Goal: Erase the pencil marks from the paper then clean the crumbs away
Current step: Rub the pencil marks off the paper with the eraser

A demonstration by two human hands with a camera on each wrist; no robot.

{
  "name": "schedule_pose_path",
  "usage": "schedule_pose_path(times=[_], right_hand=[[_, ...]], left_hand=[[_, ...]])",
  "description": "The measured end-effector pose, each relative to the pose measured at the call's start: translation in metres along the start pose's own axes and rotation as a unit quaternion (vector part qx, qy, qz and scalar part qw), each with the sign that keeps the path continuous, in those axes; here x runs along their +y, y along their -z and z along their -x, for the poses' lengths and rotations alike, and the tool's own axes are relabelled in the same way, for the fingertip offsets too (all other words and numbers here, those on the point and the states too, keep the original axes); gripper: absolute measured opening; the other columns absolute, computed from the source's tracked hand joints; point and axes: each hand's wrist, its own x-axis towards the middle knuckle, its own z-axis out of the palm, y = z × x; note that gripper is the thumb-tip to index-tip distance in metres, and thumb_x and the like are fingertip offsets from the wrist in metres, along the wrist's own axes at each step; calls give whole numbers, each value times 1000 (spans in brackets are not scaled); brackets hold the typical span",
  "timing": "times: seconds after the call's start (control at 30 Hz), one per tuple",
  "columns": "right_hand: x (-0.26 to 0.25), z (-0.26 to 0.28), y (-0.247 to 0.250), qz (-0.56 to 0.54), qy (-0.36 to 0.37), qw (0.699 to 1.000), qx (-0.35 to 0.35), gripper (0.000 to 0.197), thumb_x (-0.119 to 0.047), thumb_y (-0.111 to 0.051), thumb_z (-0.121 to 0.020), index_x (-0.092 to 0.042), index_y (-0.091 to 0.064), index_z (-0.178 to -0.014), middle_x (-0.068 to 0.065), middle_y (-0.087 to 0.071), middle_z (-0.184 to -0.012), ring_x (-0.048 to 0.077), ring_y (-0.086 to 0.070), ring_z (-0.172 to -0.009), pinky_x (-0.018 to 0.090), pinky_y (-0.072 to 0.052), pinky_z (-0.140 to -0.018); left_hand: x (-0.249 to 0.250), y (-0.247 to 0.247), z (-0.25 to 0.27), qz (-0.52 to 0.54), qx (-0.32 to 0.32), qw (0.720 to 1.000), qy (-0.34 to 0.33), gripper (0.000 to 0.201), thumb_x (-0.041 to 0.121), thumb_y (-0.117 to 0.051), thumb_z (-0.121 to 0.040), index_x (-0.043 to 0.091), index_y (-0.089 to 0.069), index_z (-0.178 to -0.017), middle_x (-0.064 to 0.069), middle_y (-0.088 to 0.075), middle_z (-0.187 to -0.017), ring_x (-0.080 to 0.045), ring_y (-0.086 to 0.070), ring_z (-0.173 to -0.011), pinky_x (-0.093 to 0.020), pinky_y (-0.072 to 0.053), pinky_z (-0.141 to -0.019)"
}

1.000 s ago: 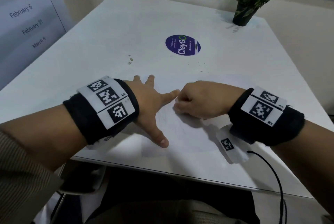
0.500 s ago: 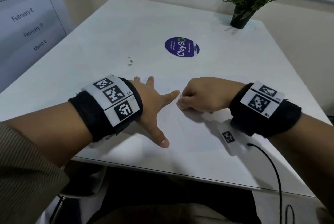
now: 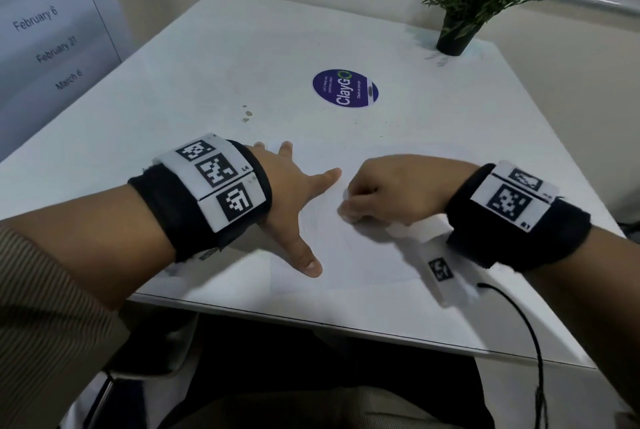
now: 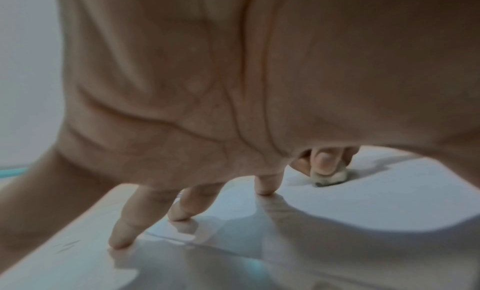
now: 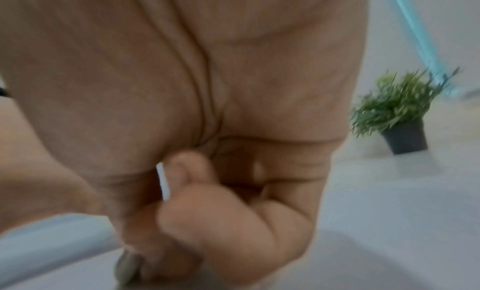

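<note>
right hand (image 3: 391, 188): my fingers curled tight round the eraser (image 4: 330, 176), its tip pressed to the paper (image 3: 363, 255)
left hand (image 3: 294, 207): fingers spread flat, pinning paper just beside the eraser
paper: on table (image 3: 207, 65), near its front edge
step: erasing, I reckon; faint marks remain beside eraser
next: short strokes, steady pressure, paper pinned; crumbs afterwards

left hand (image 3: 294, 200) lies spread flat on the paper (image 3: 346, 255) while right hand (image 3: 388, 189) curls beside it.
</note>
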Motion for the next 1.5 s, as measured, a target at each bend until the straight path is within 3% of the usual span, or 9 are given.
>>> schedule_pose_path(times=[0.23,0.4,0.6,0.77,0.9,1.07,1.2,1.33,1.5], right_hand=[[-8,2,-7,17,26,999,-29,46,-39,-54,-100,-10,-66,-67,3,-69,-64,18,-56,-57,36,-53,-67],[-23,6,-12,84,46,995,0,42,-40,-52,-103,-21,-57,-66,-3,-59,-64,13,-52,-58,31,-41,-60],[-1,9,1,20,-4,1000,-10,47,-42,-55,-100,-12,-62,-65,-3,-59,-56,16,-51,-52,31,-47,-62],[-16,20,-20,42,50,997,-49,44,-41,-55,-101,-11,-68,-72,2,-70,-66,12,-55,-55,28,-47,-61],[13,20,1,29,-14,999,9,46,-42,-56,-100,-11,-61,-67,2,-62,-59,16,-51,-51,29,-44,-59],[-7,21,-21,12,50,998,-43,44,-41,-54,-100,-8,-68,-73,0,-72,-66,11,-56,-55,31,-52,-66],[11,22,-2,44,-7,999,22,46,-43,-57,-100,-11,-59,-67,-1,-61,-60,16,-50,-58,32,-44,-59],[-5,25,-21,22,54,998,-31,44,-41,-55,-101,-10,-65,-71,-3,-70,-64,9,-56,-56,33,-54,-71],[7,22,-6,56,12,998,25,46,-45,-56,-101,-10,-61,-71,4,-63,-64,17,-50,-60,31,-42,-59]], left_hand=[[1,0,-1,-5,-1,1000,-1,148,100,-64,-44,57,38,-142,-28,24,-164,-59,0,-151,-65,-22,-117],[-1,-1,-1,2,0,1000,-4,148,101,-64,-43,59,38,-142,-27,25,-164,-59,4,-151,-65,-22,-117],[-2,-2,-1,12,-5,1000,-3,149,101,-64,-40,60,37,-141,-26,26,-164,-59,3,-151,-66,-23,-117],[-1,0,-2,9,-7,1000,-5,149,101,-64,-40,60,38,-141,-26,28,-163,-58,4,-151,-66,-21,-119],[-2,1,-1,7,-9,1000,-1,149,103,-63,-37,62,38,-139,-23,27,-165,-57,4,-152,-67,-23,-118],[-1,0,-1,5,-12,1000,-3,149,101,-64,-41,60,38,-140,-24,28,-164,-57,4,-152,-64,-23,-119],[-2,1,1,11,-16,1000,0,149,102,-63,-37,62,38,-138,-22,29,-165,-56,4,-152,-66,-24,-118],[-2,-2,-1,7,-10,1000,-8,148,102,-64,-38,62,39,-138,-22,29,-165,-55,8,-152,-65,-25,-117],[-2,0,1,15,-13,1000,-6,148,101,-64,-38,63,38,-138,-21,30,-165,-55,7,-153,-64,-25,-117]])
